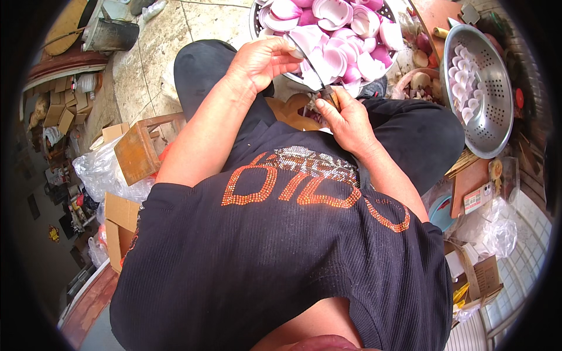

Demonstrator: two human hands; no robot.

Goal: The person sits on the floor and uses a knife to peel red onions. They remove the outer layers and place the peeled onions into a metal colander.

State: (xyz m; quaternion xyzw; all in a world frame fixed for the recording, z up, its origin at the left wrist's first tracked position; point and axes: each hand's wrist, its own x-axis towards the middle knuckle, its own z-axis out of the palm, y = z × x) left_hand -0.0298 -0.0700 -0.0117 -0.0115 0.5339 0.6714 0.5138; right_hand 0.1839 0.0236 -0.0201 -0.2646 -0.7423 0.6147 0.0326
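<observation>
A knife with a thin dark blade [307, 59] slants over a metal colander [293, 79] heaped with pink and white onion layers [336, 57]. My right hand [347, 116] grips its handle [329, 97] below the colander's near rim. Beside the blade's far end, my left hand [268, 61] pinches a small pale piece, seemingly onion, between thumb and forefinger; its other fingers are loosely curled. Whether the left fingers touch the blade is unclear.
A second metal colander [494, 118] on the right holds nested onion layers [463, 81]. Near it lie whole onions [423, 42] and a phone [478, 197]. A wooden stool [138, 151], plastic bags and an open cardboard box [120, 213] stand at left; a black bucket [112, 35] is farther off.
</observation>
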